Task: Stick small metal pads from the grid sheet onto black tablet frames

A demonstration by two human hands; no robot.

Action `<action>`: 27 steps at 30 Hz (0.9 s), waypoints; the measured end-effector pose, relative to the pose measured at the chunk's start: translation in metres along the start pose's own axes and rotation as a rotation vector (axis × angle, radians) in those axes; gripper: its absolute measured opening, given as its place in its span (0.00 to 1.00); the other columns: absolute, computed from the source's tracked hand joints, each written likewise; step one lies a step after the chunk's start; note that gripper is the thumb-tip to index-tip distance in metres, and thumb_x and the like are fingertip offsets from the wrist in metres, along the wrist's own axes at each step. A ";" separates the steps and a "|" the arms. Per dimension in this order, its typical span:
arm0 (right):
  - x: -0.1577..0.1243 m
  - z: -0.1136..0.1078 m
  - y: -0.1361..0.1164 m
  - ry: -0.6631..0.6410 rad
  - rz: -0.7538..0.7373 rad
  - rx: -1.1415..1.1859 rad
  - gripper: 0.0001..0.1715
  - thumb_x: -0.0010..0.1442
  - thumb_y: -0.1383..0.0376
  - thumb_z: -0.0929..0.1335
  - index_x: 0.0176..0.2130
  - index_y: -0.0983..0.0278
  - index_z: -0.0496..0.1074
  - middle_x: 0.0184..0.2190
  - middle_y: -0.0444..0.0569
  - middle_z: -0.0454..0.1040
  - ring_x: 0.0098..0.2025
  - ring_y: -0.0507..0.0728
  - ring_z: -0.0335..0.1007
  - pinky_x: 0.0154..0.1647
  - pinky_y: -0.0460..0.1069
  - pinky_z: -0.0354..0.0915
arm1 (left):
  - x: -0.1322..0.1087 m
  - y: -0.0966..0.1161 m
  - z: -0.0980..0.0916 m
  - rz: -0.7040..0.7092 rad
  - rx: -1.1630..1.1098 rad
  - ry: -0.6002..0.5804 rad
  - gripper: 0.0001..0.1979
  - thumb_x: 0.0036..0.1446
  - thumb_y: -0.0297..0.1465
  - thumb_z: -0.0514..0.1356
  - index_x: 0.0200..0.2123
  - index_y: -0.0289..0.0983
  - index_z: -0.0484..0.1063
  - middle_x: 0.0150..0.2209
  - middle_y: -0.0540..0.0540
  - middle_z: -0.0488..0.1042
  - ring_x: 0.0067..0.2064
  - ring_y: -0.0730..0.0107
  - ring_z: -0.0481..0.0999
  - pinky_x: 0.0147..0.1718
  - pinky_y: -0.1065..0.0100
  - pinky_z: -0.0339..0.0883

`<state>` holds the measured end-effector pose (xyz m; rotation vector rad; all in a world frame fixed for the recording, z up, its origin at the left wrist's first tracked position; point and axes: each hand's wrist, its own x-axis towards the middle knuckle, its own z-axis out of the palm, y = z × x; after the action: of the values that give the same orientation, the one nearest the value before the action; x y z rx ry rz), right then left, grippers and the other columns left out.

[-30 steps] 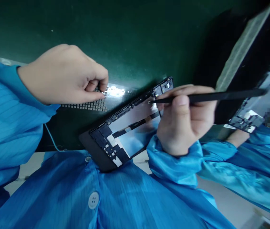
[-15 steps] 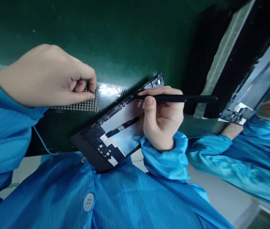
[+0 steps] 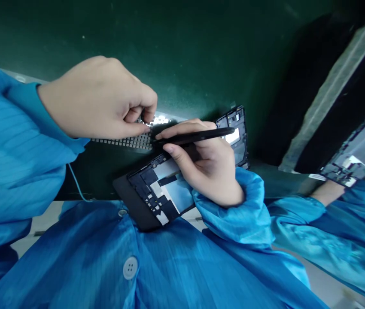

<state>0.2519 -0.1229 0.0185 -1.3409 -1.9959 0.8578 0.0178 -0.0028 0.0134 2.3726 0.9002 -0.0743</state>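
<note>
My left hand [image 3: 100,101] is closed, thumb and finger pinched on a clear backing sheet of small dark square pads [image 3: 135,141]. With my right hand [image 3: 214,165] I grip slim black tweezers [image 3: 198,136], their tips pointing left at the sheet's right end, close to my left fingertips. Whether a pad sits between the tips is too small to tell. Beneath my right hand lies an opened tablet [image 3: 144,191], tilted, its inner frame and pale panel facing up. A black block or pad [image 3: 124,193] shows under its lower left end. My right hand covers part of the tablet's middle.
A green work surface [image 3: 169,51] runs across the back. At right is a black mat or panel with a grey strip [image 3: 317,98]. Beyond it, a co-worker's blue sleeve [image 3: 301,210] and hand are near another opened device [image 3: 343,171]. A thin blue cord [image 3: 76,182] hangs at left.
My right hand has swung the tweezers' tips leftward from above the tablet to the sheet of pads. My left hand stays pinched at the sheet. The whole view has shifted slightly.
</note>
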 end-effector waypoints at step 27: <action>-0.033 -0.005 0.043 0.625 0.121 0.163 0.04 0.79 0.57 0.73 0.50 0.53 0.79 0.43 0.45 0.82 0.46 0.58 0.85 0.53 0.60 0.81 | -0.001 -0.004 0.001 -0.036 -0.128 0.020 0.35 0.64 0.60 0.52 0.39 0.37 0.85 0.32 0.52 0.74 0.62 0.34 0.86 0.67 0.21 0.67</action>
<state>0.2915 -0.1405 -0.0154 -1.4254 -1.3481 0.5434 0.0152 -0.0017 0.0107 2.2428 0.9288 -0.0063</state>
